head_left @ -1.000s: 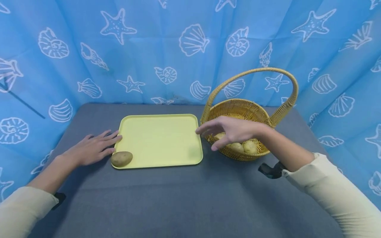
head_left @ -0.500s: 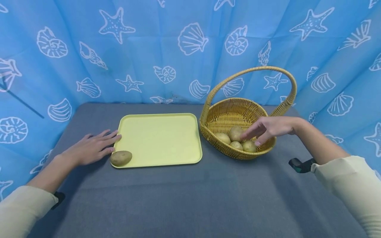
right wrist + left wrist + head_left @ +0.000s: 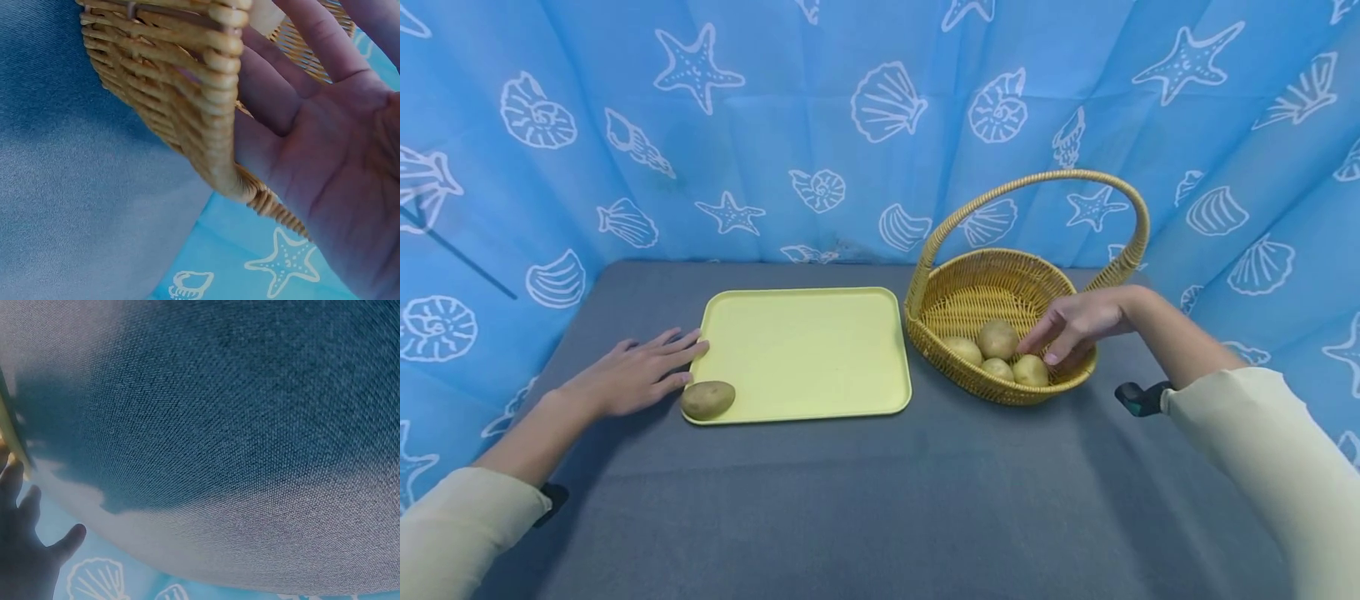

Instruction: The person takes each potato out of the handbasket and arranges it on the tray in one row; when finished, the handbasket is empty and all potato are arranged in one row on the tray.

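Observation:
My left hand [image 3: 636, 375] lies flat with its fingers spread, fingertips at the left rim of a pale yellow tray [image 3: 805, 350]. Beside its thumb, a brown potato [image 3: 707, 400] rests in the tray's near left corner. Over on the right, my right hand [image 3: 1078, 323] reaches over the rim of a wicker basket [image 3: 1000, 392]. Its fingers point down among several potatoes, with the thumb and fingertips right at the rightmost potato [image 3: 1031, 371]. Another potato [image 3: 997, 340] lies just left of the fingertips. In the right wrist view the palm [image 3: 350, 150] faces the basket wall and the fingers look extended.
The basket's tall arched handle [image 3: 1037, 177] rises above the right forearm. Dark grey cloth [image 3: 850, 500] covers the table. Behind it hangs a blue curtain [image 3: 820, 100] with white shells and starfish.
My right hand has moved from above the basket's left side to its right side, then slightly left and down toward the rightmost potato. The left hand, tray and basket have stayed in place.

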